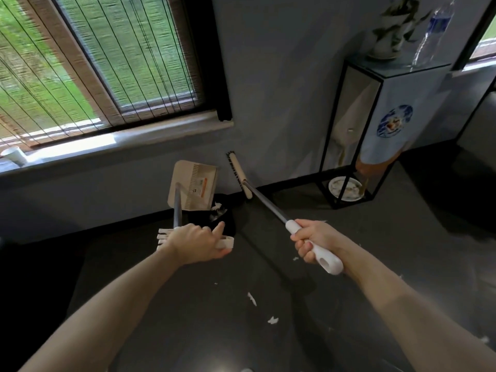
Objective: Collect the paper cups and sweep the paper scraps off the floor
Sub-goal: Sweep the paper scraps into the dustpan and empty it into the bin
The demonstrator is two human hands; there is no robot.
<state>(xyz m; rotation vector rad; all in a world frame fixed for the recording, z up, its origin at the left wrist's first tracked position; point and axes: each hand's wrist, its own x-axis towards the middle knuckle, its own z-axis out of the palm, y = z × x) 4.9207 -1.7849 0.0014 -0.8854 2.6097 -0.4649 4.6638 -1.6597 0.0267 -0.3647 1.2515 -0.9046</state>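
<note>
Dark floor [188, 304] fills the lower frame, a blind-covered window [94, 63] sits up left, and a metal-framed stand [375, 130] is against the wall on the right. Both bare forearms come in from the bottom corners, stretched forward and angling toward each other. The right hand [314, 242] is clenched round the white grip of the broom [264, 201], the shaft running away up-left and the brush head raised against the foot of the wall. The left hand [198, 242], back to the camera, is wrapped round the beige handle of the dustpan [192, 185], one digit poking forward. The pan is tipped up steeply, its lower edge at the rim of the black bin [228, 224], which stands by the wall just ahead of that hand, and white scraps show inside the bin. More paper scraps [251, 299] lie loose on the floor between the two arms, a few near the right forearm. Smallest of all, one paper cup [14, 155] stands far left on the window sill [80, 149]
</note>
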